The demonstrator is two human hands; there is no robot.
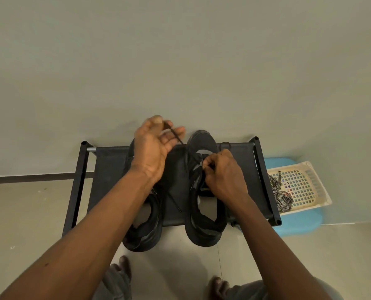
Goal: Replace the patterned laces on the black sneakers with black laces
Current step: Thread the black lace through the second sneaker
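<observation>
Sneaker (203, 141) matte black, collar gaping. Thin black lace (178, 138) runs taut to L hand (154, 148), thumb + finger pinching tip. R hand (223, 172) fingers curled, pinching lace at eyelets.

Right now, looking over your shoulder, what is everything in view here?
black sneakers: 2, black, side by side on the shoe rack, heels over its near edge
black lace: at least 1, black, threaded in the right-side sneaker
patterned laces: tangle, count unclear, black-and-white, in the basket
basket: 1, cream plastic, on the stool
stool: 1, light blue, right of the rack
shoe rack: 1, black fabric and frame, against the wall
bare feet: 2, on the tiled floor, bottom edge
left hand: 1, raised, pinches the lace end
right hand: 1, pinches the lace at the eyelets
</observation>
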